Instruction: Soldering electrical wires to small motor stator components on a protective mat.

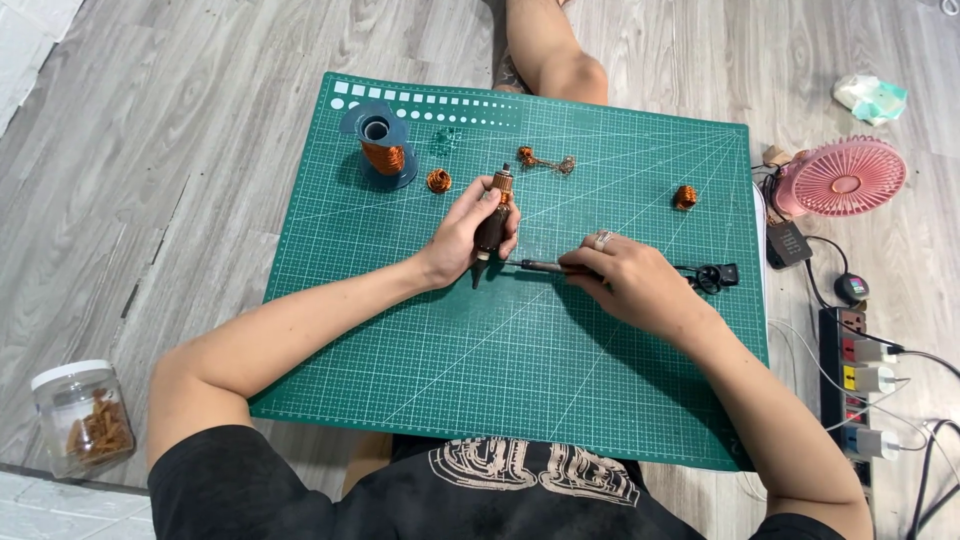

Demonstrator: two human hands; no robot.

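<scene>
Nearest me, off the mat's (520, 400) near left corner, I see a jar (80, 415). Mid-mat, my right hand (630, 285) pinches a dark tool (535, 266), its tip at the rotor (492, 222); my left hand (465, 235) wraps that rotor upright, dark with copper windings. Beyond lie loose coils (438, 180); a spool (380, 145) stands near the far left corner; a fan (845, 178) sits off the right edge

A home hobby spot on a grey wood-look floor (200, 150); a green cutting mat (560, 380) lies there; a pink desk fan (845, 178) and power strip (858, 385) sit beside it.
</scene>
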